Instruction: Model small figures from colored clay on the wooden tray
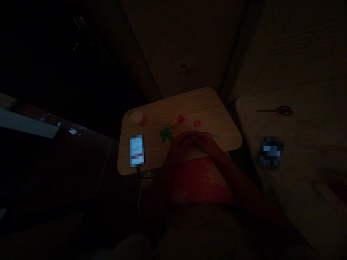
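Observation:
In dim light, my left hand (178, 143) and my right hand (204, 141) meet above the near edge of a small wooden table (154, 159). Both have curled fingers, closed around a small dark purplish thing (188, 137) that is mostly hidden. Green pieces (166, 135) lie just beyond my left hand. Farther back are a yellow-orange lump (174, 123), a red round piece (181, 118) and an orange-red ring-shaped piece (198, 123). A thin teal strip (216, 136) sticks out to the right of my right hand.
A lit phone (137, 151) lies at the table's left with a cable (143, 177) below it. Behind it is a pale tub (138, 118). Scissors (283, 110) and a blurred-out dark object (270, 151) rest on the pale surface at right. A wall socket (185, 64) is behind the table.

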`<state>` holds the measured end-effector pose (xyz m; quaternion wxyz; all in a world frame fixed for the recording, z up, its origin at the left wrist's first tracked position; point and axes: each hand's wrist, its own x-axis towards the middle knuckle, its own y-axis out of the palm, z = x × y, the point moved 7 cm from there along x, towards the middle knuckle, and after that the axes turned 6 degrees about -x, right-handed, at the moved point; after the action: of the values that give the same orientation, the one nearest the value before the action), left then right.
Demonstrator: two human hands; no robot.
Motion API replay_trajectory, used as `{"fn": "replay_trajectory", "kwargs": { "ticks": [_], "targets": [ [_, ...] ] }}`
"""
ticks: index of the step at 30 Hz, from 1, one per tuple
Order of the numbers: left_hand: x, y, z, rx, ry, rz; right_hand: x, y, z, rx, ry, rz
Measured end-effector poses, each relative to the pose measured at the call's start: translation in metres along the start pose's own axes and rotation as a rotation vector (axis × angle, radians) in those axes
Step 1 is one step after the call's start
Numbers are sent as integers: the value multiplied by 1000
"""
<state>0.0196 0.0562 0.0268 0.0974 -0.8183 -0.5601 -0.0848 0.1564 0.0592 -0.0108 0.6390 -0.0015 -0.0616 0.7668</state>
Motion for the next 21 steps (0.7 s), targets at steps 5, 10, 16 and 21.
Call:
{"fn": "replay_trajectory", "kwargs": {
  "ticks": [5, 10, 16, 21],
  "targets": [
    [-1, -6, 5, 95, -20, -135, -4, 4, 4, 105, 0, 75],
    [-3, -8, 1, 176, -22, -193, -5, 10, 17, 39, -30, 103],
    [-3, -4, -7, 236, 127, -155, -4, 12, 15, -10, 4, 70],
    [-2, 9, -13, 245, 247, -42, 0, 2, 11, 5, 14, -19]
  ]
}}
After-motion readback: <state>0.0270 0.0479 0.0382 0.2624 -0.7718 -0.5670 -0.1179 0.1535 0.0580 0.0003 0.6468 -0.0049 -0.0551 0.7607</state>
